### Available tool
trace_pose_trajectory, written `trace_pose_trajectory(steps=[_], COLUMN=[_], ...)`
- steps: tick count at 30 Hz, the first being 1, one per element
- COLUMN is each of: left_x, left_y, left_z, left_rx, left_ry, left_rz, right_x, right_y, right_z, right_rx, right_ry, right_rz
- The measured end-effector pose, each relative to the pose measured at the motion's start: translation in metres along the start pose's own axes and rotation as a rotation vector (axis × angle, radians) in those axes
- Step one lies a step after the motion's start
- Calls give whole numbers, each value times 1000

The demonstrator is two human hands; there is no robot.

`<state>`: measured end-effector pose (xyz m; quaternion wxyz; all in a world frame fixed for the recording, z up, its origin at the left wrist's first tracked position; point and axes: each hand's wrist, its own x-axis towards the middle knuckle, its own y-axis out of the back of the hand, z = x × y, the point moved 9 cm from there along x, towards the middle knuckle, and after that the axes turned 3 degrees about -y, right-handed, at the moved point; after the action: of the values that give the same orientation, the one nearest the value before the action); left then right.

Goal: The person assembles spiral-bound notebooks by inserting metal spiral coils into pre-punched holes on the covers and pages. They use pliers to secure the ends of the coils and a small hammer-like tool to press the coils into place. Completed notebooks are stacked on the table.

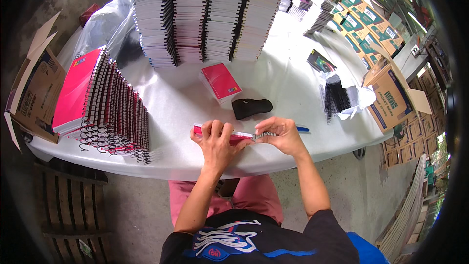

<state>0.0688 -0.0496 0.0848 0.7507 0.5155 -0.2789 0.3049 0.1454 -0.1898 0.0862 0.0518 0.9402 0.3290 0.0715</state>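
Fingers of left hand (217,144) clamp red notebook (240,141), lower centre of frame, those of right hand (287,139) pinch coil (266,135) at its right end; probably light, stiff-covered, coil springy, best gripped along long edges.

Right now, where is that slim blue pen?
In the head view, the blue pen lies on the white-covered table, right of centre, just beyond the right hand on its right side.
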Motion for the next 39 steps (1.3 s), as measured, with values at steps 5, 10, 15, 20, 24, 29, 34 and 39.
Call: trace_pose_trajectory(steps=[5,10,15,20,24,29,34,39], left_x=[-2,-5,1,1,3,5,4,5], left_y=[-5,-2,2,14,15,16,15,11], left_z=[-3,-6,-3,-18,-6,-5,-14,-8], left_rx=[10,-102,-194,-246,-264,-287,-291,-305], left_ry=[14,-39,-12,54,29,6,6,5], left_rz=[-70,-132,-198,-68,-40,-58,-86,-115], right_x=[-2,-11,-11,28,49,48,19,12], right_y=[-12,-12,-12,0,25,53,-15,-9], right_z=[-11,-37,-18,-21,19,32,13,0], right_rx=[-292,-506,-607,-541,-1146,-135,154,365], right_ry=[-191,-55,46,54,65,-11,42,223], right_rz=[-75,27,-104,-188,-74,211,-164,-189])
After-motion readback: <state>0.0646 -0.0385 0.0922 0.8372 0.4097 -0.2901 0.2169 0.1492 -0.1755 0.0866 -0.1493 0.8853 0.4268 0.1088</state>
